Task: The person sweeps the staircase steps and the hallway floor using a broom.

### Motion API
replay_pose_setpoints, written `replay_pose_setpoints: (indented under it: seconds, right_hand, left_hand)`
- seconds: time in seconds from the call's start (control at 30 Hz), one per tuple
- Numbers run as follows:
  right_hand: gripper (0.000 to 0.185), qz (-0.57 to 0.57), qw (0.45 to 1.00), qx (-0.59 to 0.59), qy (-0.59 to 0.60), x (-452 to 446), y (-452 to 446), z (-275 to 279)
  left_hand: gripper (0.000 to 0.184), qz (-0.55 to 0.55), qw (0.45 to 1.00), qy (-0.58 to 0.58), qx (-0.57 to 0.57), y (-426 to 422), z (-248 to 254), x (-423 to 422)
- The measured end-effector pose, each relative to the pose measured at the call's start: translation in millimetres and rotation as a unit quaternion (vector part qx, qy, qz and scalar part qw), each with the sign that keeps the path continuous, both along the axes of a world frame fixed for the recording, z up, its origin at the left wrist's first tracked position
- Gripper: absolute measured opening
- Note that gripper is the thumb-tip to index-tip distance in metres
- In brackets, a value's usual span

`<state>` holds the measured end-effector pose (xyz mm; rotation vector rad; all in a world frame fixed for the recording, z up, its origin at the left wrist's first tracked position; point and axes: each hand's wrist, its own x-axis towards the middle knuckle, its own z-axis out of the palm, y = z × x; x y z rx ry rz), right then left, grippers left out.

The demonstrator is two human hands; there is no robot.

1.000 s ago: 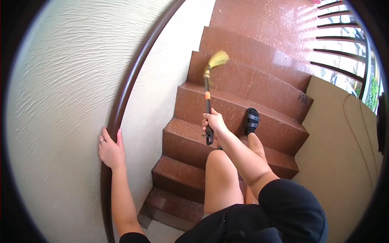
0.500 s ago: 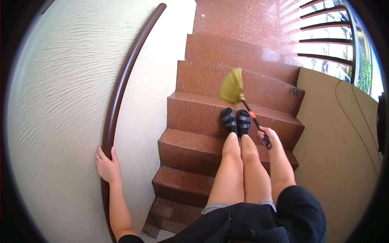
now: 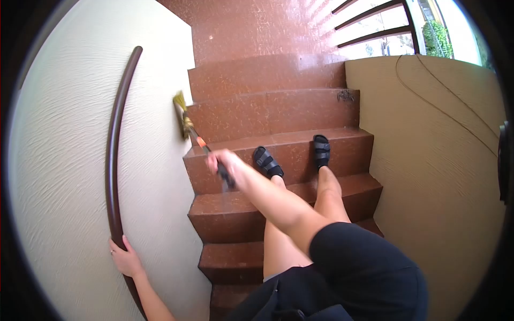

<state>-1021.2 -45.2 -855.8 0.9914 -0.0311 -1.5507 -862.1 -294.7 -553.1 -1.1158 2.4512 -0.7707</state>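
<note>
Wrapped around the dark handle of a small broom (image 3: 187, 126) is my right hand (image 3: 224, 162). The broom has yellowish-green bristles and an orange band; its head is at the left end of a step, against the white wall. My left hand (image 3: 126, 259), with a ring on one finger, grips the brown handrail (image 3: 114, 150) near its lower part. Reddish-brown stairs (image 3: 316, 109) fill the middle of the view. My feet, in black strapped sandals, stand apart on a step: the left sandal (image 3: 267, 161) is angled toward the wall, and the right sandal (image 3: 321, 150) points straight ahead.
The textured white wall (image 3: 64, 176) borders the stairs on the left. A beige low wall (image 3: 433, 176) runs along the right, with a thin cord (image 3: 444, 109) hanging over it. Dark railing bars (image 3: 375, 36) stand at the top right, beside the reddish landing (image 3: 251, 32).
The broom in my right hand has swept left across my body to the wall. My feet have moved apart, and the view has shifted. My left hand remains on the handrail.
</note>
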Motion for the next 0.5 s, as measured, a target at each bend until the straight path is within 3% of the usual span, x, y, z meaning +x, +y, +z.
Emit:
replay_pose_setpoints:
  seconds: [0.03, 0.13, 0.17, 0.2, 0.23, 0.27, 0.33, 0.43, 0.5]
  right_hand:
    - [0.013, -0.020, 0.984, -0.062, -0.164, -14, -2, -34]
    - [0.018, 0.039, 0.997, 0.060, 0.014, -35, 66, -71]
    - [0.019, 0.082, 0.991, 0.094, 0.043, -35, 114, -85]
    - [0.018, 0.053, 0.992, 0.107, 0.046, -40, 172, -70]
    - [0.017, 0.101, 0.983, 0.124, 0.092, -44, 237, -72]
    - [0.019, 0.057, 0.987, 0.123, 0.089, -31, 305, -88]
    - [0.022, 0.046, 0.977, 0.205, 0.025, -39, 425, -48]
    - [0.018, 0.122, 0.929, 0.348, -0.019, -63, 578, -12]
    - [0.014, 0.248, 0.847, 0.471, 0.015, -99, 643, 0]
  left_hand:
    - [0.050, -0.001, 1.000, -0.007, -0.002, 0, -1, 7]
    - [0.051, -0.006, 0.999, 0.014, 0.031, -2, -6, 18]
    - [0.054, -0.055, 0.998, 0.002, -0.013, 9, -7, 24]
    - [0.058, -0.102, 0.993, -0.003, -0.055, 25, -12, 32]
    - [0.058, -0.099, 0.994, -0.003, -0.051, 47, -18, 41]
    - [0.062, -0.054, 0.998, 0.031, 0.027, 76, -21, 56]
    - [0.067, -0.003, 0.988, 0.058, 0.141, 139, -32, 68]
    - [0.067, 0.011, 0.972, 0.007, 0.234, 248, -56, 73]
    - [0.068, 0.053, 0.949, 0.002, 0.311, 314, -67, 56]
